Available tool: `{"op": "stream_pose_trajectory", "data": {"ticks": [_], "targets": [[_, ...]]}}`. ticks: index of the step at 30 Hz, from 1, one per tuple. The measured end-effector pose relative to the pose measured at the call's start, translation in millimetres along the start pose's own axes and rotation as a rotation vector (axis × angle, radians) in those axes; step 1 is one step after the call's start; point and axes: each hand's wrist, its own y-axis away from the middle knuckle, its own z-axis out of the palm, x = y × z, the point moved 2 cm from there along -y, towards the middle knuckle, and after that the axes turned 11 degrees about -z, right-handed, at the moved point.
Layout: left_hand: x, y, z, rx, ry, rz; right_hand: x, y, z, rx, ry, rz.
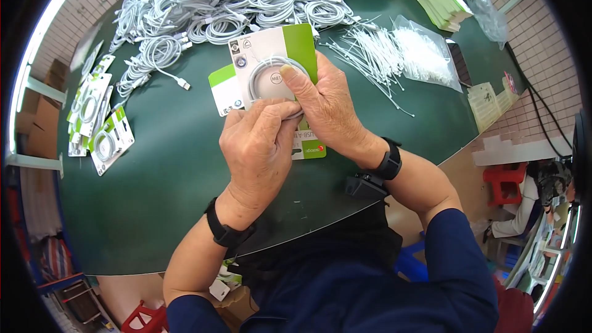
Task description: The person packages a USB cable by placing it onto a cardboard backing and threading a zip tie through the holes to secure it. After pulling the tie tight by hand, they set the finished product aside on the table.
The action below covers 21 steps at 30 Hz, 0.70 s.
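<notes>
In front of me a white and green packaging card (300, 43) is held up over the table, with a coiled light-grey USB cable (254, 80) lying against its face. My right hand (336, 95) is closed on the card's right side, its thumb pressing across the coil and its other fingers hidden behind. My left hand (258, 145) pinches at the coil's lower edge; its fingertips hide exactly what is between them. Behind the held card, a second card (224, 90) shows at the left. A green and white card section (314, 150) shows below the hands.
Many loose grey cables (228, 0) are heaped along the far side. White zip ties (373, 52) lie at the right, by a clear bag of them (422, 55). A stack of green-white cards (441, 0) stands far right. Carded cables (106, 142) lie at the left. A person (527, 203) sits beyond the right edge.
</notes>
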Motion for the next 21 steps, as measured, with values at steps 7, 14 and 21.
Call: {"op": "stream_pose_trajectory", "data": {"ticks": [7, 14, 21], "targets": [[-11, -6, -12, 0.042, 0.350, -0.356, -3, -10, -21, -0.072, 0.135, 0.058], [-25, -11, -7, -0.108, 0.487, -0.587, -5, -1, -6, -0.127, 0.242, -0.011], [-28, -14, -9, -0.150, 0.680, -0.602, 0, 5, -2, -0.116, 0.289, -0.012]]}}
